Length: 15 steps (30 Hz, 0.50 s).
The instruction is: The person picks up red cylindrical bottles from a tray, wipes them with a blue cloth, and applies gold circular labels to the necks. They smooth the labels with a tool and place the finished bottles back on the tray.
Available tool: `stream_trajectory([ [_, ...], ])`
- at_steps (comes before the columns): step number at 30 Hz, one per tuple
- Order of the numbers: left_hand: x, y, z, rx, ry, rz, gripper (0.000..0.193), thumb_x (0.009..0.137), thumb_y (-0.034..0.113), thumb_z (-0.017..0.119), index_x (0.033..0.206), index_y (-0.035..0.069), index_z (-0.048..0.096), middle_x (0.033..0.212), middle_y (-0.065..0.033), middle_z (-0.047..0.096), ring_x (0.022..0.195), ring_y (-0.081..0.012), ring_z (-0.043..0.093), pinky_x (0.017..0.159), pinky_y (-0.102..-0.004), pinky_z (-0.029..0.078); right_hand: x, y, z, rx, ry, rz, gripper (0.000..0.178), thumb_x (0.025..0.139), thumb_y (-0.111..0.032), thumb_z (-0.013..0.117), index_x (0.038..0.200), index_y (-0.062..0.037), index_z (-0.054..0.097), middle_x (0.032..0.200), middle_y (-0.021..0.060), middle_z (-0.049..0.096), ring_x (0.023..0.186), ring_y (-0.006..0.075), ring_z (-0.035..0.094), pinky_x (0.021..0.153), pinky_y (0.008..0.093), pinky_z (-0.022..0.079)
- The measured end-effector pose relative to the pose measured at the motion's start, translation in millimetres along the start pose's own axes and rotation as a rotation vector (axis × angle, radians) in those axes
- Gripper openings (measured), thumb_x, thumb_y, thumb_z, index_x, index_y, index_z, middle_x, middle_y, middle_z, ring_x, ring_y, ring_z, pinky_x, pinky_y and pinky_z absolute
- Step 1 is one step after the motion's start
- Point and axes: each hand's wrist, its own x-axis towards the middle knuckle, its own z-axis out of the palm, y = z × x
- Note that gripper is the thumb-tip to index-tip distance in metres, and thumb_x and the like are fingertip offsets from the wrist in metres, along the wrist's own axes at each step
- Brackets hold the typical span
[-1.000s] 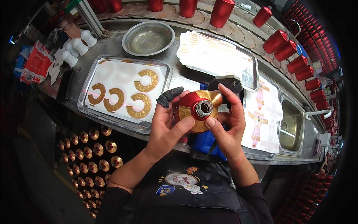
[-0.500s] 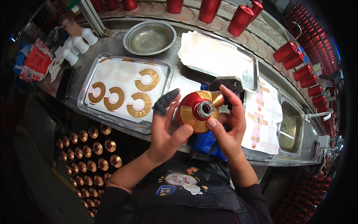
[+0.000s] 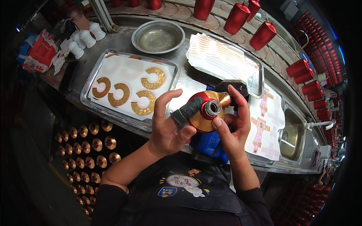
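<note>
A red bottle with a gold decal on its shoulder (image 3: 205, 122) is held up in front of me, its open threaded neck facing up toward me. My right hand (image 3: 235, 126) grips it from the right, thumb on the gold shoulder and fingers around the far side. My left hand (image 3: 167, 128) is beside it with fingers apart. One left finger wears a dark grey cloth wrap (image 3: 186, 112) and rests on the bottle's shoulder near the neck. Behind the bottle is a dark metal block (image 3: 233, 86), and a blue object (image 3: 211, 147) lies below it.
A metal tray (image 3: 85, 96) at left holds gold C-shaped decals (image 3: 118, 95) on white sheets. Behind are a steel basin (image 3: 158, 36) and a tray with stacked sheets (image 3: 215, 54). Cross-shaped decals (image 3: 259, 133) lie right, before a sink (image 3: 292, 137). Red bottles (image 3: 237, 19) line a conveyor.
The wrapped finger of my left hand has come down from beside the bottle onto its shoulder. The bottle has shifted slightly right in view, still in my right hand. Bottles on the conveyor have shifted.
</note>
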Motion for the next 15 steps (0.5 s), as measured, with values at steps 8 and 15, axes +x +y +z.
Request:
stream_trajectory([
  [8,-19,26,7,0.313,0.0,0.138,0.042,0.088,0.048,0.072,0.1,0.007,0.073,0.139,-0.0153,0.045,0.129,-0.0408,0.046,0.11,-0.0606,0.031,1,0,2,0.177,0.023,0.051,0.064,0.091,-0.003,0.069,0.149,0.0012,0.043,0.147,0.0129,0.045,0.089,0.0067,0.064,0.07,0.0173,0.051],
  [15,-16,51,30,0.694,0.014,0.172,0.037,0.084,0.047,0.075,0.096,0.012,0.075,0.148,-0.0138,0.04,0.14,-0.0406,0.032,0.114,-0.0677,0.016,14,10,-9,0.182,-0.056,0.053,0.059,0.094,-0.006,0.067,0.149,-0.0006,0.045,0.152,0.012,0.042,0.105,0.0103,0.065,0.079,0.0187,0.053],
])
